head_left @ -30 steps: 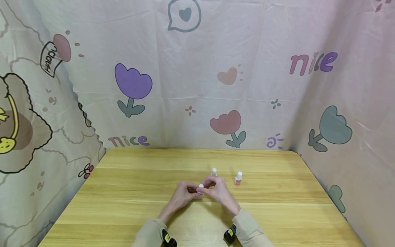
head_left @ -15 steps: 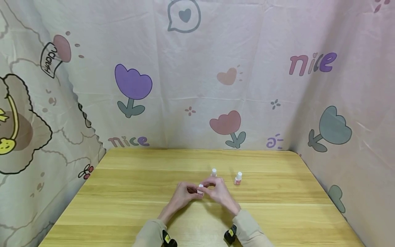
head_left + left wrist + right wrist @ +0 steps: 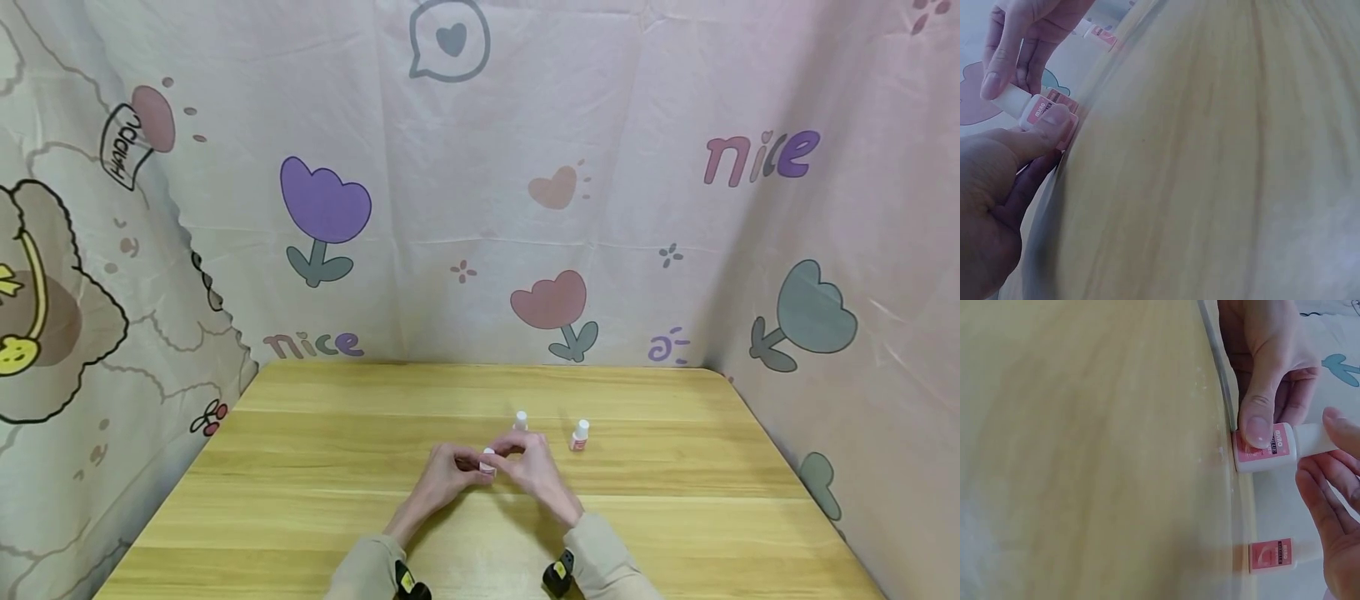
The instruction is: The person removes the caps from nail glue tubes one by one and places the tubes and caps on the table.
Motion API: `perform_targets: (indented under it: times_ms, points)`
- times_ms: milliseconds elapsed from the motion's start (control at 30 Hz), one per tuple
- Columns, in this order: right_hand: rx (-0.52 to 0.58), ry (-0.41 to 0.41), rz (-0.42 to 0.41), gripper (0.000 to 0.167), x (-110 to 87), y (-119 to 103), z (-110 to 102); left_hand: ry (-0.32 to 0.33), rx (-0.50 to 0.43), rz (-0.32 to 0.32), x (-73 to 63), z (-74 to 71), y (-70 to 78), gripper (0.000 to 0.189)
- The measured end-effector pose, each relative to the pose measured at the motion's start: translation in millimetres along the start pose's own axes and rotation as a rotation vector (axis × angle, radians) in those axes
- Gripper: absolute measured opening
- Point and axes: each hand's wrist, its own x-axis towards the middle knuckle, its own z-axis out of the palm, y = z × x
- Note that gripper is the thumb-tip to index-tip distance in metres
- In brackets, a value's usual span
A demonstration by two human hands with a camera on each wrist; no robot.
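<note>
A small white bottle with a pink label (image 3: 487, 469) stands upright on the table between both hands. My left hand (image 3: 444, 480) grips its body, with the thumb across the label in the right wrist view. At the top, my right hand (image 3: 536, 467) pinches the white cap (image 3: 1313, 439) between thumb and fingers. The cap is on the bottle; whether it is turning I cannot tell. A second bottle of the same kind (image 3: 521, 419) stands just behind my right hand, partly hidden by it. Farther right is a third such bottle (image 3: 579, 436), upright and apart from the hands.
The wooden table (image 3: 315, 442) extends on all sides of the hands. A printed cloth (image 3: 442, 167) hangs behind its far edge and along both sides. Black devices with yellow marks sit at both wrists, by the beige sleeves (image 3: 363, 571).
</note>
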Motion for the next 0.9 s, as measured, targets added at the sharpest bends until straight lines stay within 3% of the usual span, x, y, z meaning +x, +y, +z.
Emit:
perform_targets:
  times_ms: [233,500,667,900]
  points:
    - [0.01,-0.036,-0.045,0.008,0.9,-0.2,-0.1,0.006,-0.016,0.001,-0.7,-1.7,0.5,0.013]
    - [0.035,-0.024,0.054,0.011,-0.4,0.4,-0.9,0.013,-0.01,0.009,-0.9,-0.9,-0.1,0.012]
    - [0.016,-0.008,0.007,0.009,-1.1,0.5,-0.1,0.022,-0.02,0.018,-0.8,0.1,-1.8,0.013]
    - [0.059,-0.06,-0.032,0.009,-1.1,0.5,-2.6,0.023,-0.026,0.01,-0.4,-0.2,-2.3,0.014]
